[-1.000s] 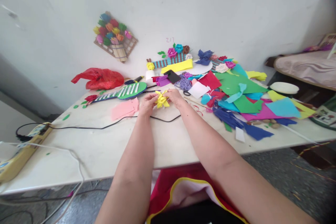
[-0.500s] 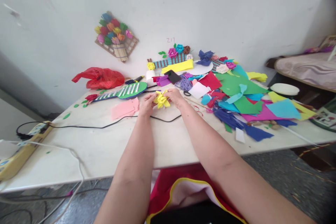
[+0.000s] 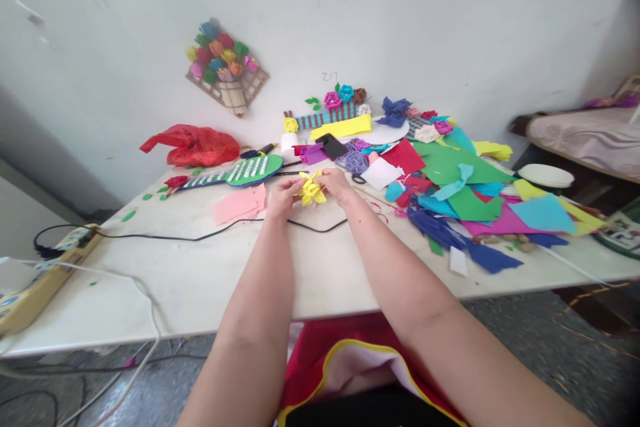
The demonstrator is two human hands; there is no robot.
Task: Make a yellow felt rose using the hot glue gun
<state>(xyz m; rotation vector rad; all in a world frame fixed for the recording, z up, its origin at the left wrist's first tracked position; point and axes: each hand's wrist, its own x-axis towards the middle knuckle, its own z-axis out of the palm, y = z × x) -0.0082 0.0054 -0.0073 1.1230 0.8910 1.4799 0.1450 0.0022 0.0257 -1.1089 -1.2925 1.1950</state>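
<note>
A yellow paper flower [image 3: 313, 189] with pointed petals is held between my two hands, above the middle of the table. My left hand [image 3: 284, 197] pinches its left edge, fingers closed. On the other side, the fingers of my right hand [image 3: 336, 185] are closed on its upper right petals. Pink paper sheets [image 3: 241, 204] lie left of my left hand. A black cable [image 3: 320, 230] runs across the table just below the flower. Behind my hands are a black phone [image 3: 331, 146] and a tangle of purple yarn [image 3: 353, 161].
Coloured paper sheets and scraps [image 3: 465, 187] cover the table's right side. A green guitar-shaped craft [image 3: 255, 170] and a red plastic bag [image 3: 200, 145] lie at the back left. A power strip [image 3: 50, 280] sits at the left edge. Paper flowers in a straw holder [image 3: 233, 97] hang on the wall.
The flower has turned slightly between my fingers, and both hands keep their hold on it. The whole view has shifted a little.
</note>
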